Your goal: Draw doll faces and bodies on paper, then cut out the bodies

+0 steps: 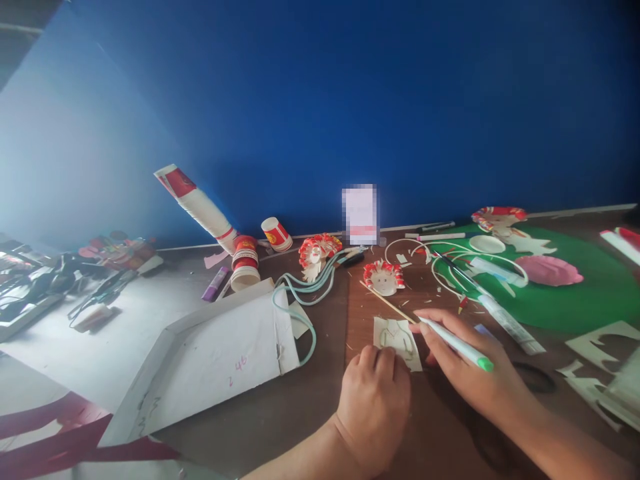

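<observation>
A small cream paper piece (397, 341) with pencil outlines lies on the brown table. My left hand (374, 400) rests with fingers curled on its near edge, pressing it down. My right hand (470, 363) is closed round a white pen with a green cap (457, 344), the tip touching the paper's upper right corner. A thin wooden stick (386, 301) lies just behind the paper.
A white paper bag with teal handles (220, 353) lies left. Paper cups (245, 261), red-fringed cup crafts (383, 277), glue tubes (507, 323), a green sheet (590, 293) with a pink cutout (550, 270), and black scissors (537, 377) surround the hands. A blue wall stands behind.
</observation>
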Available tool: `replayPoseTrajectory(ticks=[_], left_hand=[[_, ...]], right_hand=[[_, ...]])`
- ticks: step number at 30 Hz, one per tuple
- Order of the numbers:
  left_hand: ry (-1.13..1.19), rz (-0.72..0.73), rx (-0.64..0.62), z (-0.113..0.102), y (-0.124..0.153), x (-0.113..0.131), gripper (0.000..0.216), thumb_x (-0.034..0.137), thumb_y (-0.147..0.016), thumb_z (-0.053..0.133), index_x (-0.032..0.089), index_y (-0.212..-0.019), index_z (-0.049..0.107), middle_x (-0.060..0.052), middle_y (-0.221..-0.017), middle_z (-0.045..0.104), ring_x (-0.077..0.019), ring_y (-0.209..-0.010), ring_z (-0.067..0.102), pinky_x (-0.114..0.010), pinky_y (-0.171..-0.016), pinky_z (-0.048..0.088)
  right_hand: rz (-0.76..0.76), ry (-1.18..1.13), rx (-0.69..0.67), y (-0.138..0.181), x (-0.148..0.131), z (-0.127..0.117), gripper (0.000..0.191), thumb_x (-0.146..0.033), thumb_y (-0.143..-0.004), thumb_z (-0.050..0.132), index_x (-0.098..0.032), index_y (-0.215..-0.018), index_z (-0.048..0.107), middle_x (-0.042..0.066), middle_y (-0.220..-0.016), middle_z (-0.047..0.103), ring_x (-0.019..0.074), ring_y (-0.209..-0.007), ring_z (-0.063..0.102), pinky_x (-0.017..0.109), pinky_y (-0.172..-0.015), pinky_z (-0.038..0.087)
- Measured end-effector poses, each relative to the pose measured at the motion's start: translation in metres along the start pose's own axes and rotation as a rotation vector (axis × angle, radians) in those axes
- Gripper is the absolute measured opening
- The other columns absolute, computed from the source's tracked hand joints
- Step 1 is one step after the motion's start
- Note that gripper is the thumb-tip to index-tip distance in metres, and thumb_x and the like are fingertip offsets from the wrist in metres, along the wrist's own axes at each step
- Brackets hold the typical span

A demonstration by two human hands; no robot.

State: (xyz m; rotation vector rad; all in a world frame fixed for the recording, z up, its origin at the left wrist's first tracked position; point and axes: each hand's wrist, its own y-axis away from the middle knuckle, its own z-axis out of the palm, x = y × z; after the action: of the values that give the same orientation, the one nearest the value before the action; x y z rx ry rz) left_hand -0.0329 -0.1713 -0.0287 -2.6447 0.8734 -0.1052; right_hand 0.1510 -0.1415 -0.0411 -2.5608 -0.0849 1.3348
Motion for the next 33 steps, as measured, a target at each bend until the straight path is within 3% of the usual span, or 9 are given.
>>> replayPoseTrajectory(ticks=[8,19,25,33], left_hand=[[0.009,0.026,0.000,0.0029,-0.0003,-0.0001,0.005,0.019,-0.087,0.066,0.015,-0.091,0.065,-0.002,-0.092,0.066,-0.0184,-0.078,0.058,-0.032,-0.065,0.052],[-0.002,0.067,-0.027,0.0041,-0.0035,-0.0027,0.012,0.025,-0.088,0.068,0.016,-0.081,0.064,0.000,-0.082,0.060,-0.0196,-0.085,0.056,-0.037,-0.083,0.051],[-0.001,0.073,0.033,0.0029,-0.0046,-0.0022,0.011,0.022,-0.090,0.064,0.015,-0.081,0.065,-0.001,-0.080,0.061,-0.0175,-0.083,0.056,-0.036,-0.091,0.049],[0.014,0.036,0.043,0.0046,-0.0032,-0.0007,0.011,0.021,-0.091,0.062,0.016,-0.082,0.065,-0.001,-0.081,0.061,-0.0171,-0.080,0.057,-0.034,-0.088,0.049]], right_hand=[[-0.159,0.242,0.010,0.0037,0.0021,0.0010,0.023,-0.041,-0.097,0.048,-0.027,-0.104,0.065,0.000,-0.076,0.077,0.0182,-0.066,0.074,0.025,-0.065,0.055],[-0.142,0.221,0.005,0.0033,0.0048,0.0005,0.025,-0.043,-0.096,0.051,-0.026,-0.106,0.066,0.000,-0.077,0.077,0.0172,-0.067,0.075,0.022,-0.060,0.053],[-0.120,0.200,0.011,0.0031,0.0049,0.0010,0.024,-0.045,-0.095,0.052,-0.027,-0.104,0.066,-0.001,-0.075,0.077,0.0166,-0.064,0.074,0.022,-0.057,0.053],[-0.056,0.180,-0.018,0.0037,0.0032,0.0008,0.027,-0.047,-0.094,0.052,-0.027,-0.104,0.067,0.000,-0.072,0.075,0.0176,-0.062,0.073,0.022,-0.054,0.053]])
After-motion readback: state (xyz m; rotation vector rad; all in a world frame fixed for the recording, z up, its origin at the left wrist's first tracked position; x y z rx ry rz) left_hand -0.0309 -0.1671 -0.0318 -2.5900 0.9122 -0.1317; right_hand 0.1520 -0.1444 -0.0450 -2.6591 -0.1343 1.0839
